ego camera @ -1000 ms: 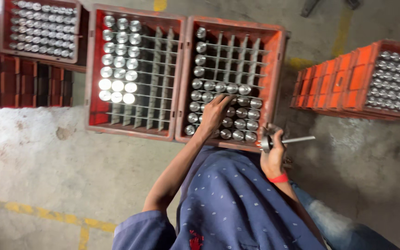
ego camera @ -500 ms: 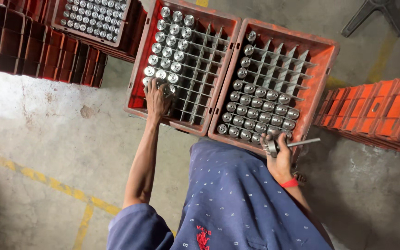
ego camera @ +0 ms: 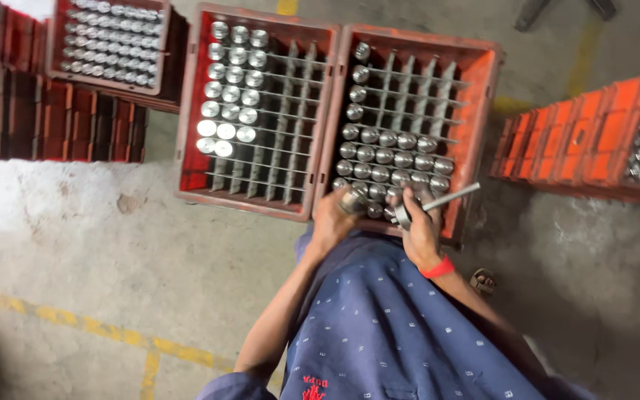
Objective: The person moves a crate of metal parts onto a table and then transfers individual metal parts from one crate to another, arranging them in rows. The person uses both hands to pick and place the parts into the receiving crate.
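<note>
**Two hands at the near edge of a red parts crate**

Rough grey concrete floor (ego camera: 98, 252), stained and crossed by a worn yellow line (ego camera: 112, 330), carries several red plastic crates with grid dividers. Two of them sit side by side, touching along their long walls, just ahead of the person.

In the left crate (ego camera: 187, 133), shiny round metal cylinders (ego camera: 231, 89) fill the far-left cells, and the rest of its grid shows bare. The right crate (ego camera: 483, 111) holds a single column of cylinders along its far-left side and several full rows (ego camera: 394, 159) across its near half.

At that crate's near edge, the left hand (ego camera: 332, 218) is curled around one metal cylinder (ego camera: 352, 201), which looks short, round and silvery with a darker end face turned up; it sits just at the near-left corner of the crate. The right hand (ego camera: 420, 222), with a red band at the wrist (ego camera: 438, 267), is wrapped around a slim metal rod (ego camera: 450, 198) with a ring-shaped end by the fingers, the rod pointing out toward the crate's right wall. Both hands lie close together, not touching.

More crates stand at the far left (ego camera: 105, 44) and at the right (ego camera: 601, 141), each loaded with similar cylinders. Blue patterned cloth (ego camera: 409, 333) covers the person's body below the hands.
</note>
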